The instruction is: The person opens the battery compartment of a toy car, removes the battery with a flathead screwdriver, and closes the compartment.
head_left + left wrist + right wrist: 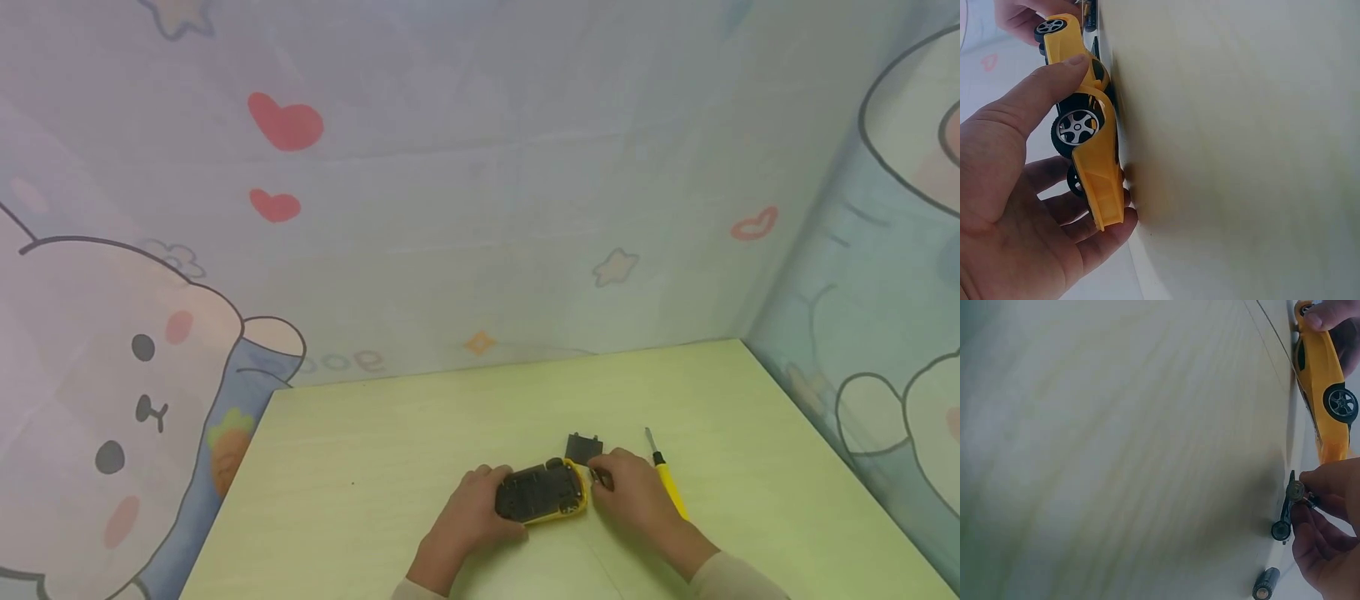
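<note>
We see the car (538, 493) upside down on the near part of the counter (390, 433), its dark underside facing up. The left grip (477, 507) is clasped round one end, thumb along the side. Near the other end, the right grip (636, 493) pinches a small round-ended piece (1296, 490) between thumb and fingers; we cannot tell for sure what it is. A dark plate (583, 448) with two tabs lies just beyond those fingers. In the right wrist view we find a dark cylinder (1266, 584) near that grip, and to its right lies a screwdriver (667, 479), handle toward the person.
</note>
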`<state>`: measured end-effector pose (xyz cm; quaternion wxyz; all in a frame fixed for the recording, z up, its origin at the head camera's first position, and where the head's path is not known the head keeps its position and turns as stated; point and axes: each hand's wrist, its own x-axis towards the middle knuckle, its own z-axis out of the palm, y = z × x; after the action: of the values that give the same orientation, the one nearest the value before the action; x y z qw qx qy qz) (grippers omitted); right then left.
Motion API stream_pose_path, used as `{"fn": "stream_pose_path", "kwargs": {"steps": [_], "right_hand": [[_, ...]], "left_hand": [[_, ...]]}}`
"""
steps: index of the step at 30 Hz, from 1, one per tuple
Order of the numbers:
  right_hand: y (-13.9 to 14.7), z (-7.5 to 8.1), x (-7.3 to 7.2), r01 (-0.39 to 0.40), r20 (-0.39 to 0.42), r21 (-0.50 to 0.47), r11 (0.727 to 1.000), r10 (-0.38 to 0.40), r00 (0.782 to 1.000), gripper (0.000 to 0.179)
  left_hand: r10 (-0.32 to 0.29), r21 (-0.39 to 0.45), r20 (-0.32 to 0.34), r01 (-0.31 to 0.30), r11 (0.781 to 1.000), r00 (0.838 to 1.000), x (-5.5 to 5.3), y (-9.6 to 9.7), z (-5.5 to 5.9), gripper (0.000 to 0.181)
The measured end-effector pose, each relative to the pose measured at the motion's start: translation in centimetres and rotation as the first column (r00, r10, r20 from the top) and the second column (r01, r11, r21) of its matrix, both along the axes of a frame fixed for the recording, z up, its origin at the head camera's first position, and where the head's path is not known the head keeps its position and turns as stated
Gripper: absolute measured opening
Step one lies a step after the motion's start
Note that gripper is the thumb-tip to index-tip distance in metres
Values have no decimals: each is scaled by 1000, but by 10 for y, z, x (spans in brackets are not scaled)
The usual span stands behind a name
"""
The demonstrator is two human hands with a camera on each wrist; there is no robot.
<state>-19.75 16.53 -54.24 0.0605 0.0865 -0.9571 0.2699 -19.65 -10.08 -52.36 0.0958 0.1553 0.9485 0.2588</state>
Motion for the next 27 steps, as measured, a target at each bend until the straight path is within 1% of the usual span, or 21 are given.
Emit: {"fn": "stream_pose_path", "kwargs": {"steps": [5, 8, 12, 16, 19, 23, 25, 27], "right_hand": [[-4, 1, 1, -8, -6, 74, 997, 8, 1000, 21], [-6, 1, 2, -12, -4, 101, 995, 12, 1000, 21], [-6, -1, 2, -19, -1, 121, 992, 19, 1000, 21], [-5, -2, 1, -16, -13, 118, 993, 18, 1000, 19], [-4, 1, 2, -5, -40, 79, 997, 8, 999, 18], [-3, 7, 2, -6, -69, -4, 1000, 6, 998, 21], [-3, 10, 2, -17, -67, -53, 998, 14, 998, 23], [-5, 12, 2, -39, -47, -117, 992, 34, 998, 28]], "left_hand": [[-1, -4, -1, 1, 1000, 1000, -1, 0, -1, 88], [3, -6, 8, -3, 1000, 1000, -2, 0, -2, 88], [7, -8, 14, -7, 1000, 1000, -2, 1, -2, 89], [8, -9, 14, -8, 1000, 1000, -1, 1, -1, 89], [7, -9, 12, -6, 1000, 1000, -1, 1, 1, 89], [1, -10, 5, -1, 1000, 1000, -1, 1, 1, 88], [-1, -10, 3, 1, 1000, 1000, -1, 0, 1, 87], [-1, -9, 6, 1, 1000, 1000, -1, 0, -1, 87]]}}
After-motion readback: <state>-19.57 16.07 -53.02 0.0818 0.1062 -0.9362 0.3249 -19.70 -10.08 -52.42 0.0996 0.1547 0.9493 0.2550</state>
